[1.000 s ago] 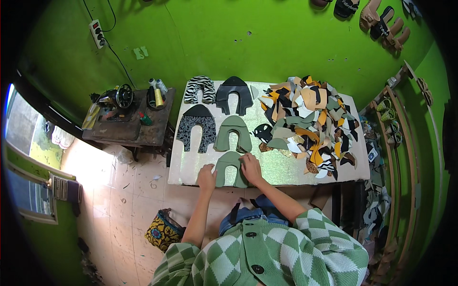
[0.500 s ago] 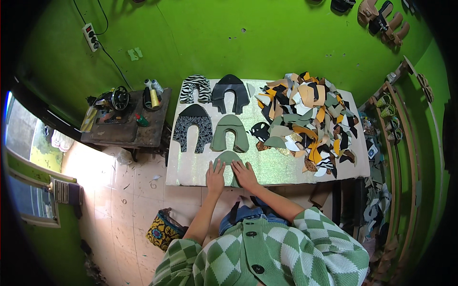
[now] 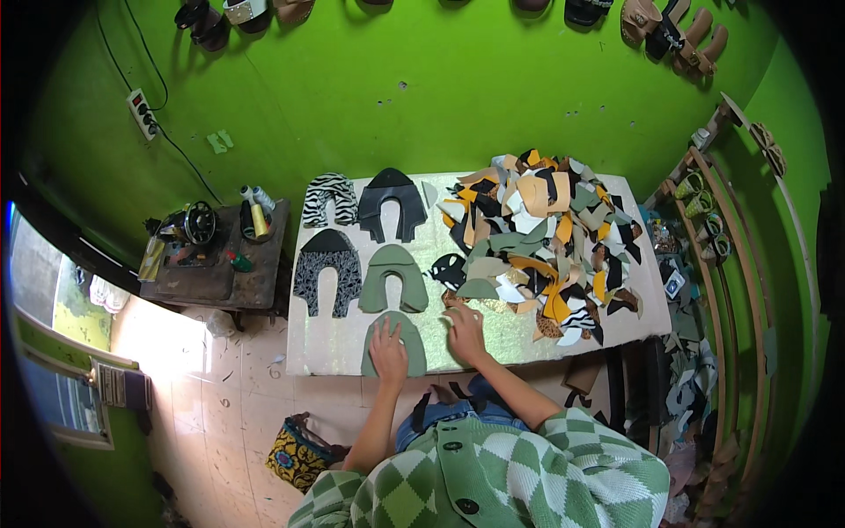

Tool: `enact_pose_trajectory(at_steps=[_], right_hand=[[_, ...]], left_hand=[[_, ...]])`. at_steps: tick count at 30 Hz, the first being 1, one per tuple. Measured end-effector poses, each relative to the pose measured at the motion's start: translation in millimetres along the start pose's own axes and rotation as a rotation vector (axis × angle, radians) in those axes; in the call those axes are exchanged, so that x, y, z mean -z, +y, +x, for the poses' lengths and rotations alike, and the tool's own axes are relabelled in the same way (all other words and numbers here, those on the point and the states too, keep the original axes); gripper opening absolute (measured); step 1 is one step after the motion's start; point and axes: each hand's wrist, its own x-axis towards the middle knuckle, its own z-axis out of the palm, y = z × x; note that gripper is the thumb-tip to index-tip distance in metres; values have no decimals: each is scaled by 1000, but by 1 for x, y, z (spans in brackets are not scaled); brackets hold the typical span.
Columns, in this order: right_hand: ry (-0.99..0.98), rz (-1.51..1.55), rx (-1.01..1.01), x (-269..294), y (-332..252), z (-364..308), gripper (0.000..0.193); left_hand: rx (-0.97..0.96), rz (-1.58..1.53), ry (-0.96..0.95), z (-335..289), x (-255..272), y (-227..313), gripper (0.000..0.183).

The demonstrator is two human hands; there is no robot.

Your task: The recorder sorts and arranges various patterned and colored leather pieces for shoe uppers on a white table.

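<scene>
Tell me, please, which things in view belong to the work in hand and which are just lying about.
Likely in the work:
front green piece, under the left hand
scrap pile, near the right hand
rear green piece
zebra piece
black piece
table

Apparently not in use:
sewing machine
thread cones
bag
wall sandals

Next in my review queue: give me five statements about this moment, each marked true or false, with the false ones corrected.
1. The left hand lies on the green piece nearest the person. True.
2. The right hand lies on the zebra-print piece. False: it is near the left side of the scrap pile.
3. The black piece is right of the zebra-print piece. True.
4. The sewing machine stands right of the white table. False: it stands left.
5. The wall is green. True.
</scene>
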Motion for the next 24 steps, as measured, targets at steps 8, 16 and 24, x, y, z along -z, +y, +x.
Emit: enact_pose_trajectory(at_steps=[8,16,24], right_hand=[[374,-129,-197,82,80,57,30],[44,-353,-560,134,196,124,27],[-497,-37,-380,146,185,123,15]], left_hand=[[6,-114,-22,36,-51,72,43],[107,-344,-76,138,-92,158,25],[758,-1022,-508,192,-169,184,40]])
